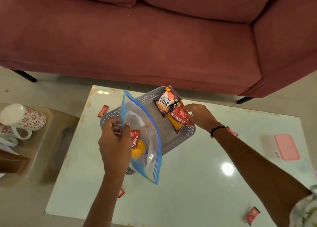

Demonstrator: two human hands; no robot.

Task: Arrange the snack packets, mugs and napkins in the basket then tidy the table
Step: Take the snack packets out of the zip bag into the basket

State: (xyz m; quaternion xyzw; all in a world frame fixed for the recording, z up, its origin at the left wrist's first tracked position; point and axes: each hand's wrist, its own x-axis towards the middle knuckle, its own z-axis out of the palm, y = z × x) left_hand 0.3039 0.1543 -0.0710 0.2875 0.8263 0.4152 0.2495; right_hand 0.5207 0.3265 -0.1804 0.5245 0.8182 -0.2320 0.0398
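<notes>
Left hand (pixel 115 141): arm reaches up over the counter (pixel 188 183); fingers pinch the top edge of a clear zip bag (pixel 145 141).
Right hand (pixel 199 116): arm stretched forward; fingers grip the red bhujia packet (pixel 178 122) in the grey basket (pixel 171 141).
Peanuts packet (pixel 165 101): leans on the basket's far rim.
Mug (pixel 24 117): lies left on a stool.

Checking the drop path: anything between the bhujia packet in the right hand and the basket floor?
Nothing visible. The right hand holds the bhujia packet at the basket's right end, beside the salted peanuts packet. The grey floor under it looks bare. The zip bag in the left hand covers only the basket's left part.
</notes>
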